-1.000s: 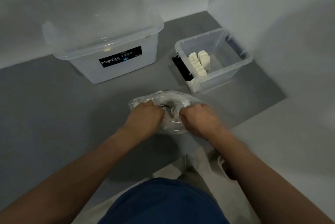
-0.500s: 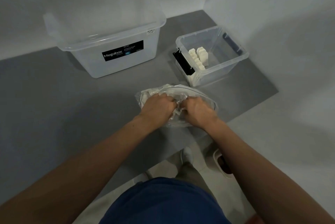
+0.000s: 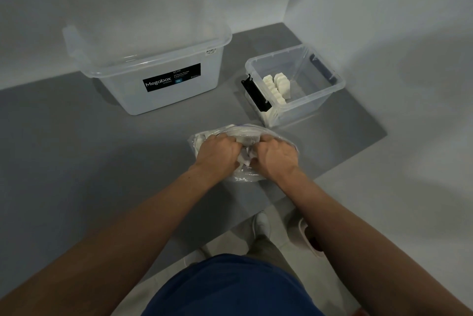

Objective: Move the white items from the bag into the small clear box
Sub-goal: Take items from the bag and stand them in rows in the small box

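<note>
Your left hand (image 3: pixel 217 154) and right hand (image 3: pixel 277 155) sit close together inside the bag (image 3: pixel 244 132) on the desk (image 3: pixel 76 149), fingers curled under. Whether they grip the white items (image 3: pixel 200 142) cannot be told. This is probably the pickup step. Next, lift a handful clear and carry it to the small clear box (image 3: pixel 342 84) just beyond.

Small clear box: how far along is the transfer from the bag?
Done: two short rows of white items stand in the small clear box. In hand: left hand and right hand both grip the bag. Remaining: more white pieces show inside it.
</note>
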Available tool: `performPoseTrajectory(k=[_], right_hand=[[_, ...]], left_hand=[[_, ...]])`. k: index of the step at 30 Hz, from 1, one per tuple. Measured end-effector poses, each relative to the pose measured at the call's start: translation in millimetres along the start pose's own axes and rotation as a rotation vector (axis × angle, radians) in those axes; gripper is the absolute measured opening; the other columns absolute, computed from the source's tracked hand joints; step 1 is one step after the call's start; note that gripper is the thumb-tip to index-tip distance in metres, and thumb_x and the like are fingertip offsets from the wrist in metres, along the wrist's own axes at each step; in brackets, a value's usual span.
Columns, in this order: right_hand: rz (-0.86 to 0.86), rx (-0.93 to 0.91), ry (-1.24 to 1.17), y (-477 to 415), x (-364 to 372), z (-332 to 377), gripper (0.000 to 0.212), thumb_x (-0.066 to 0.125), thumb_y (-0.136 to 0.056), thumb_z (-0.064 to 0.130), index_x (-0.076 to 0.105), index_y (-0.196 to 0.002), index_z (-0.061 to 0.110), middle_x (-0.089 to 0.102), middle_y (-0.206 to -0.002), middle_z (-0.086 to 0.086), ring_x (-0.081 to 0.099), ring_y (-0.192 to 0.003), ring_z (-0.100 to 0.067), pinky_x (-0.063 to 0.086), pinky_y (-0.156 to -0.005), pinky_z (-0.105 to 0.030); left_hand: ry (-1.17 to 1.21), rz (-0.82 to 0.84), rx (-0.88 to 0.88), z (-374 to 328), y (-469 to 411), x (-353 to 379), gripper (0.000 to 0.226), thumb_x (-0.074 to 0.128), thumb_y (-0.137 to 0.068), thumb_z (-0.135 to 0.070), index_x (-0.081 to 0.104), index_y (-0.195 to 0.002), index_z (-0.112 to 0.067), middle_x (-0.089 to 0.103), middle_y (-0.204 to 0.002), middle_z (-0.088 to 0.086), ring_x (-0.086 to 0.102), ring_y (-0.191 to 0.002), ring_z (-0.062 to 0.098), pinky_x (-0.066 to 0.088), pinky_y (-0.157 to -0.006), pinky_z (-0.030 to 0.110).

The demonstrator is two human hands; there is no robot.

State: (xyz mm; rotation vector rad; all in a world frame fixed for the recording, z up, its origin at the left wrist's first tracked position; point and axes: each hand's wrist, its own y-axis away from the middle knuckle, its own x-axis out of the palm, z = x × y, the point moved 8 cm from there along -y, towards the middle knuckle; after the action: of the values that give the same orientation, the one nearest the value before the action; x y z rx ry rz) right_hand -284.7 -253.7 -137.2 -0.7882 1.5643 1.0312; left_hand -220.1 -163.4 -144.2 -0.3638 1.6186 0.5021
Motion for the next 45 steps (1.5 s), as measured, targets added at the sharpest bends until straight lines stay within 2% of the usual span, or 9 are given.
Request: performPoseTrajectory(k=[10, 16, 21, 26, 31, 34, 38, 42, 45], right_hand=[[-0.141, -0.014, -0.162, 4, -9, 2, 0.031, 0.057, -0.092, 0.041, 0.076, -0.109, 0.024, 0.07, -0.11, -0.002, 0.07, -0.093, -0.03, 0.055, -0.072, -0.037], [-0.135, -0.056, -0.315, 10, -19, -3, 0.027, 0.057, -0.094, 0.035, 0.07, -0.115, 0.025, 0.073, -0.113, -0.002, 0.067, -0.105, -0.029, 0.052, -0.084, -0.038], [-0.133, -0.086, -0.611, 11, -26, -10, 0.019, 0.063, -0.094, 0.033, 0.071, -0.11, 0.028, 0.075, -0.104, 0.008, 0.07, -0.096, -0.014, 0.056, -0.083, -0.035], [-0.092, -0.052, -0.988, 8, -31, -18, 0.013, 0.073, -0.092, 0.034, 0.073, -0.104, 0.03, 0.075, -0.096, 0.011, 0.072, -0.085, -0.007, 0.061, -0.079, -0.033], [0.035, 0.006, -1.481, 11, -32, -22, 0.021, 0.068, -0.097, 0.011, 0.073, -0.117, 0.014, 0.075, -0.109, -0.013, 0.073, -0.099, -0.027, 0.06, -0.084, -0.032], [0.092, -0.064, -1.5, 11, -35, -18, 0.035, 0.073, -0.091, 0.007, 0.069, -0.124, 0.019, 0.071, -0.116, -0.013, 0.072, -0.1, -0.022, 0.06, -0.088, -0.036], [0.07, -0.049, -1.411, 10, -35, -14, 0.061, 0.083, -0.08, 0.002, 0.061, -0.133, 0.023, 0.07, -0.116, -0.007, 0.073, -0.102, -0.022, 0.061, -0.09, -0.039], [-0.009, 0.032, -1.438, 11, -36, -16, 0.055, 0.084, -0.079, 0.004, 0.063, -0.127, 0.021, 0.072, -0.104, -0.004, 0.074, -0.087, -0.016, 0.062, -0.082, -0.034], [-0.06, 0.042, -1.41, 12, -40, -18, 0.035, 0.078, -0.083, 0.0, 0.071, -0.112, 0.017, 0.074, -0.094, 0.001, 0.071, -0.076, -0.009, 0.061, -0.076, -0.03]], left_hand=[[0.284, -0.034, -0.012, 10, 3, -2, 0.043, 0.072, -0.079, -0.027, 0.062, -0.121, -0.022, 0.067, -0.117, 0.002, 0.061, -0.113, 0.025, 0.05, -0.091, 0.039], [0.48, -0.067, -0.007, 19, 5, -8, 0.056, 0.075, -0.08, -0.031, 0.06, -0.133, -0.022, 0.062, -0.131, -0.001, 0.059, -0.121, 0.021, 0.051, -0.096, 0.046], [0.626, -0.132, 0.011, 24, 7, -16, 0.045, 0.074, -0.087, -0.034, 0.066, -0.129, -0.019, 0.071, -0.12, -0.001, 0.067, -0.103, 0.017, 0.053, -0.09, 0.035], [0.787, -0.124, -0.061, 33, 8, -22, 0.014, 0.075, -0.09, -0.03, 0.074, -0.099, -0.019, 0.068, -0.07, -0.01, 0.06, -0.064, 0.0, 0.046, -0.065, 0.028], [1.411, 0.02, -0.247, 40, 14, -4, 0.015, 0.071, -0.095, -0.014, 0.071, -0.11, -0.016, 0.074, -0.101, 0.015, 0.073, -0.084, 0.02, 0.063, -0.079, 0.033], [1.635, 0.07, -0.304, 34, 18, -1, 0.023, 0.064, -0.098, -0.01, 0.067, -0.121, -0.009, 0.071, -0.114, 0.021, 0.072, -0.096, 0.029, 0.062, -0.083, 0.034], [1.707, 0.061, -0.345, 31, 18, -2, 0.018, 0.064, -0.099, -0.011, 0.066, -0.117, -0.01, 0.074, -0.106, 0.02, 0.074, -0.091, 0.026, 0.063, -0.079, 0.034], [1.764, 0.03, -0.385, 29, 18, -3, 0.016, 0.061, -0.1, -0.011, 0.065, -0.116, -0.012, 0.076, -0.1, 0.013, 0.075, -0.088, 0.022, 0.062, -0.077, 0.032], [1.737, 0.029, -0.393, 32, 18, -1, 0.019, 0.06, -0.101, -0.012, 0.066, -0.119, -0.009, 0.076, -0.104, 0.015, 0.075, -0.091, 0.02, 0.062, -0.076, 0.029]])
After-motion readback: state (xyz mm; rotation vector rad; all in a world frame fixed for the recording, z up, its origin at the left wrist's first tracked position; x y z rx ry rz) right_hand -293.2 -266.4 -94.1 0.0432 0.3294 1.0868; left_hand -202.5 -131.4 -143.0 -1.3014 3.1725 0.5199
